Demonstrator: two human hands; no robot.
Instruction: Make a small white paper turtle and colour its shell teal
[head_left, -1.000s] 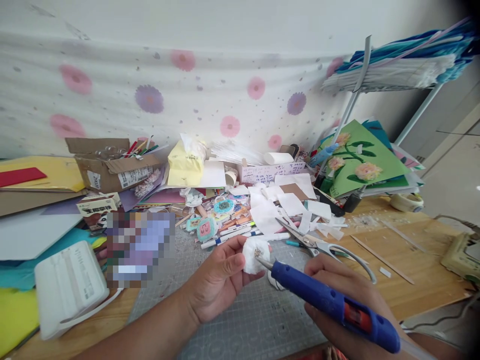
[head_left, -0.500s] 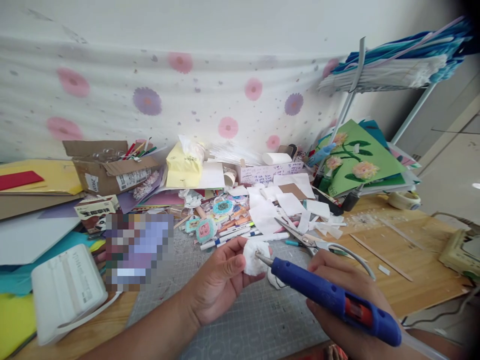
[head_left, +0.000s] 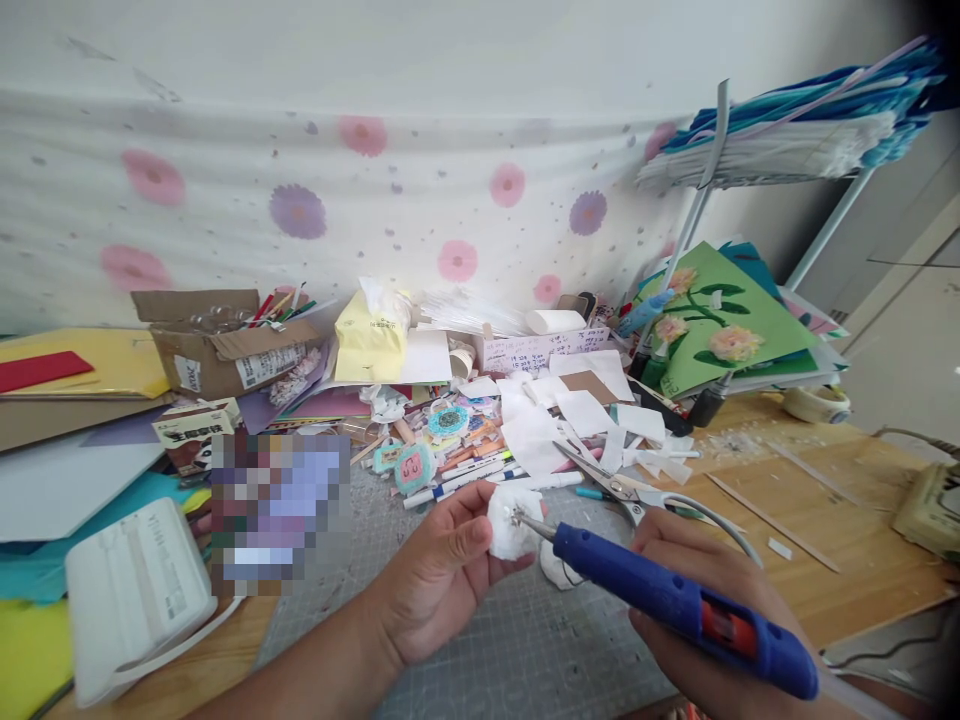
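Note:
Pinched between the thumb and fingers of my left hand is a small white rounded piece, soft-looking like padded paper or cotton, with a small brownish mark near its middle. My right hand is wrapped round a blue hot glue gun, which has a red part in its body. The gun's metal nozzle points left and its tip meets the face of the white piece at the mark. A second white piece lies on the grey cutting mat, partly behind the nozzle.
Scissors lie beyond my right hand among paper scraps and markers. At left stand a white power bank-like box and a blurred-out screen. A cardboard box sits at the back left.
The view has shifted slightly, so most things sit a little lower and further right. My hands keep their holds, with the nozzle still at the white piece.

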